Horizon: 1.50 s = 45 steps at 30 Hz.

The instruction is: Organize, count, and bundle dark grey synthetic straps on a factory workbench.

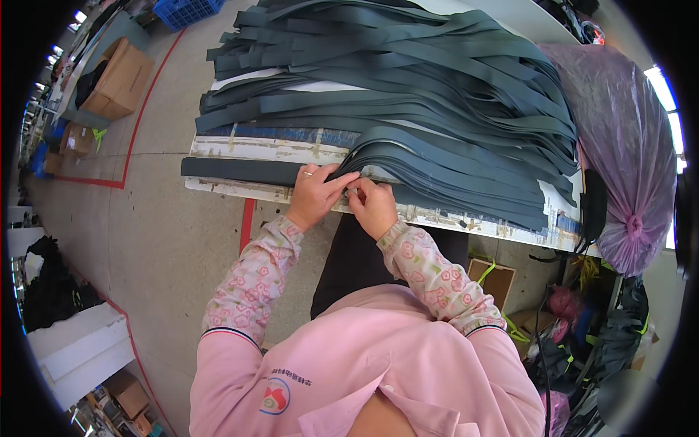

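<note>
At centre frame, the left hand (314,195) and right hand (373,209) were closed, fingertips pinching dark strips (419,162) on the table (269,151), judged light, pliant and slide-prone, best gripped across the stacked edges.

Soft, even light fills the head view I am monitoring, with bright panes (659,86) blown out white at the right edge and pale sheen streaking the purple plastic bag (611,131) beside them. At upper center the dark strips (408,62) read clearly on my feed, while shade gathers below the table (226,187), right of center. Fisheye distortion bows straight lines outward, crowds detail at far left and leaves the corners black.
</note>
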Available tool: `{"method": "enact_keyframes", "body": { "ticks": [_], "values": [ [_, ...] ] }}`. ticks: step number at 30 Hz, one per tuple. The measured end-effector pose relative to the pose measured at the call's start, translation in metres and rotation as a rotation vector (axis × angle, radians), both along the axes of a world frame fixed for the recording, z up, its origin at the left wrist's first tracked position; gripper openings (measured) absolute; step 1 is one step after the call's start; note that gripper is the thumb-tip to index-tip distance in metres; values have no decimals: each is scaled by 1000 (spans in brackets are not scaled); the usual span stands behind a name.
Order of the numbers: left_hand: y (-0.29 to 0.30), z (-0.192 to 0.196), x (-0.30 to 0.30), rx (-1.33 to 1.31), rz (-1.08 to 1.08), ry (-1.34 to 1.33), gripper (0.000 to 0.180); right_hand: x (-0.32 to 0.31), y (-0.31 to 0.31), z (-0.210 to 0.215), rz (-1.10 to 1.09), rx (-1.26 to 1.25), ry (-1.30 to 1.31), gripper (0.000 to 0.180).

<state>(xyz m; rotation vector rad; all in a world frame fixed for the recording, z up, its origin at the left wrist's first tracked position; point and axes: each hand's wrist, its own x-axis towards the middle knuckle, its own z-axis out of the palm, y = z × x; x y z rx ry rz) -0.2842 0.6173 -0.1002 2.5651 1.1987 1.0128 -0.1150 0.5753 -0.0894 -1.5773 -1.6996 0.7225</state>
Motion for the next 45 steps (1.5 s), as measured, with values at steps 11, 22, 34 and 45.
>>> {"method": "enact_keyframes", "body": {
  "ticks": [11,22,34,45],
  "values": [
    [0,1,2,16,2,-8,41,13,-1,9,78,-149,127,14],
    [1,0,0,25,-25,-13,41,163,-48,18,-194,-178,197,12],
    [2,5,5,32,-41,-27,42,166,-55,19,-205,-93,-2,13],
    [1,6,5,32,-38,-31,41,163,-54,16,-177,-66,-70,13]
  ]
}}
